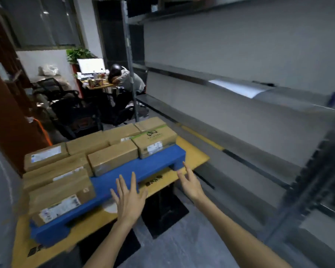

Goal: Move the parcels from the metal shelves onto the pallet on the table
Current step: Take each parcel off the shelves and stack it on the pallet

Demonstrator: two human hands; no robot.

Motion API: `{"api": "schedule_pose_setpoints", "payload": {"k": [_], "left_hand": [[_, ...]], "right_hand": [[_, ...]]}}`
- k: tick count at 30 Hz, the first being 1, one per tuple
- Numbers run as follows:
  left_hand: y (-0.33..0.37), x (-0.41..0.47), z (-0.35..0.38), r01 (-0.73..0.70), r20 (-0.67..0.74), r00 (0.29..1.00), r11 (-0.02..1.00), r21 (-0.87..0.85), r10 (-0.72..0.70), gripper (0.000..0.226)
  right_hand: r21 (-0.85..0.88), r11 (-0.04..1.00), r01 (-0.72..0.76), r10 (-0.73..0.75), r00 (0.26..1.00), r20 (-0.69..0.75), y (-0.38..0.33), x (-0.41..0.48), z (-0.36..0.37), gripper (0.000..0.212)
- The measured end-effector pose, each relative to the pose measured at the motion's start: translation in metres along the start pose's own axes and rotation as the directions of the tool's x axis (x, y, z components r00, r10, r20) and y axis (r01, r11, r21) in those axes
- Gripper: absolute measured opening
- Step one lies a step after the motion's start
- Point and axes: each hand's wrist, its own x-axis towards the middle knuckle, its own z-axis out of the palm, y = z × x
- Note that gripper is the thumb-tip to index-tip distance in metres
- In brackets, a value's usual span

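Hovering over the near edge of the pallet (143, 168), my left grip (129, 200) is released, fingers spread and straight, holding nothing. My right grip (190, 183) hangs by the pallet's right corner, equally released, fingers loosely fanned. I cannot tell whether either one touches the blue plastic.

The parcels (112, 156) sit packed side by side on the pallet, which rests on the yellow desk (194, 153). They are plain cardboard boxes, taped and labelled. I judge them stiff, flat-sided and light to moderate in weight, with the tape bands likely slicker than the bare card. I would take each by its two short ends, palms flat, or with fingers hooked under the bottom edges, and keep off the labels.

The metal shelves (182, 73) on my right are smeared by motion. In the stretch I see, only a white sheet (238, 88) lies on one, and the top shelf is cut off, so I cannot say whether any parcel waits there. The labels are unreadable, the far row of boxes is partly hidden behind the near ones, and I cannot tell if they are stacked two deep.
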Motion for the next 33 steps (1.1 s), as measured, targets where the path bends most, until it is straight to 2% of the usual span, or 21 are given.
{"api": "schedule_pose_setpoints", "payload": {"k": [2,6,10,13,17,26,29,33], "left_hand": [[0.064,-0.028,0.027,-0.134,0.074,0.988,0.990,-0.036,0.136,0.079],[0.187,-0.096,0.080,-0.353,0.154,0.914,0.923,-0.155,0.375,0.076],[0.305,-0.179,0.121,-0.493,0.266,0.778,0.816,-0.302,0.569,0.074],[0.374,-0.247,0.145,-0.577,0.311,0.648,0.715,-0.395,0.695,0.072],[0.449,-0.332,0.171,-0.605,0.387,0.471,0.610,-0.512,0.793,0.071],[0.600,-0.519,0.225,-0.606,0.447,0.160,0.445,-0.659,0.880,0.068],[0.645,-0.578,0.245,-0.588,0.457,0.071,0.407,-0.699,0.887,0.068],[0.704,-0.647,0.270,-0.527,0.456,-0.020,0.378,-0.761,0.890,0.067]], "right_hand": [[-0.038,0.999,-0.004,-0.001,0.992,-0.128,0.018,-0.037,-0.070,0.061],[-0.143,0.986,-0.089,0.035,0.940,-0.340,0.051,-0.119,-0.202,0.059],[-0.117,0.976,-0.184,0.082,0.806,-0.586,0.083,-0.222,-0.316,0.056],[-0.027,0.966,-0.258,0.162,0.679,-0.716,0.106,-0.300,-0.379,0.057],[0.071,0.954,-0.291,0.220,0.517,-0.827,0.131,-0.396,-0.440,0.057],[0.242,0.914,-0.326,0.294,0.121,-0.948,0.175,-0.580,-0.544,0.059],[0.279,0.900,-0.336,0.306,0.032,-0.951,0.188,-0.628,-0.579,0.059],[0.304,0.879,-0.369,0.312,-0.039,-0.949,0.198,-0.680,-0.637,0.061]]}}
